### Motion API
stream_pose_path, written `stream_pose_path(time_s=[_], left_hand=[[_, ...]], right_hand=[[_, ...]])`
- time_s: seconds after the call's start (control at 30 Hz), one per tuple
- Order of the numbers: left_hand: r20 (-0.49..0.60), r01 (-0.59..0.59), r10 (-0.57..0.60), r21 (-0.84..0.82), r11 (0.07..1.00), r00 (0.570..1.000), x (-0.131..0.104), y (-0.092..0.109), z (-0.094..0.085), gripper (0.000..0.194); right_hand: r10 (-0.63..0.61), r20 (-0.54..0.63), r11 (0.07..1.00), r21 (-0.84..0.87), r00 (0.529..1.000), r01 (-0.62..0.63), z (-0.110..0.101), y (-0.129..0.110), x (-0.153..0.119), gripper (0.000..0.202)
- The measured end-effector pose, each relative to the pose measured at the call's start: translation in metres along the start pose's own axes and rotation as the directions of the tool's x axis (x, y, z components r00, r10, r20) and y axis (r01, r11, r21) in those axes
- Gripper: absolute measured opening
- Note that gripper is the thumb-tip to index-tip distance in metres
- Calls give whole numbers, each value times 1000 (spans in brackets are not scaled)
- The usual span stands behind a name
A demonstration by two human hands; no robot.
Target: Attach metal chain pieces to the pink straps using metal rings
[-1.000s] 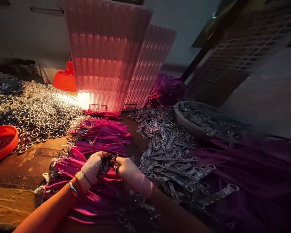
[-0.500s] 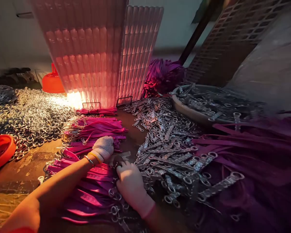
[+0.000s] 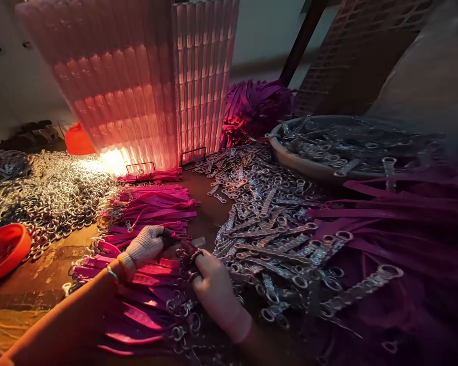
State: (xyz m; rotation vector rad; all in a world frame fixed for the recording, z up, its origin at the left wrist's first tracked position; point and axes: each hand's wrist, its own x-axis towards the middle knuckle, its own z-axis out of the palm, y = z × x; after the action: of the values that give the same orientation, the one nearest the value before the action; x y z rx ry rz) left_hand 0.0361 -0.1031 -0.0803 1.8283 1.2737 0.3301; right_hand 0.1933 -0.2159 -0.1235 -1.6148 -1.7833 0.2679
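Observation:
My left hand (image 3: 147,246), in a white dotted glove with a yellow cuff, hovers over the magenta straps (image 3: 152,274). Its fingers are pinched together around something small and dark at the tips. Just to the right, my right hand (image 3: 216,290), in a pale glove, has its fingers curled, with dark brown material (image 3: 191,251) at the fingertips. What lies between those fingers is hidden. The straps lie side by side in rows, with metal rings at their ends. A small clear strip (image 3: 198,241) rests between the hands on the table.
Metal ring-ended pieces (image 3: 267,218) are heaped at the right, beside a wide basin (image 3: 301,161) of more. A pile of metal rings (image 3: 61,188) and an orange bowl (image 3: 21,244) are at left. Ribbed clear panels (image 3: 125,96) stand behind, near a bright lamp. Purple straps (image 3: 404,244) spread right.
My left hand has drawn back to the left, showing the dark thing at its fingertips. My right hand has shifted slightly right. The whole view has moved a little.

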Motion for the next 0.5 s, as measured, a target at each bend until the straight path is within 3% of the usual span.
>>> stream_pose_path(time_s=[0.13, 0.23, 0.33, 0.4, 0.5], left_hand=[[153, 169, -110, -459, 872, 982, -48, -6, -13, 34], [142, 201, -146, -571, 796, 979, -65, -9, -14, 36], [119, 182, -138, -578, 796, 983, -71, -11, -11, 38], [109, 142, -101, -505, 851, 989, -74, -12, -10, 39], [22, -54, 63, -275, 960, 998, -76, -15, -9, 32]], right_hand=[[-56, 113, 997, 51, 992, 51, -13, -14, 13, 40], [-63, 192, 998, -9, 979, 66, -13, -32, 22, 32], [-64, 255, 979, -173, 965, 111, -9, -45, 23, 23], [-87, 255, 942, -293, 963, 163, -4, -49, 21, 20], [-160, 207, 900, -370, 965, 229, 4, -46, 16, 19]])
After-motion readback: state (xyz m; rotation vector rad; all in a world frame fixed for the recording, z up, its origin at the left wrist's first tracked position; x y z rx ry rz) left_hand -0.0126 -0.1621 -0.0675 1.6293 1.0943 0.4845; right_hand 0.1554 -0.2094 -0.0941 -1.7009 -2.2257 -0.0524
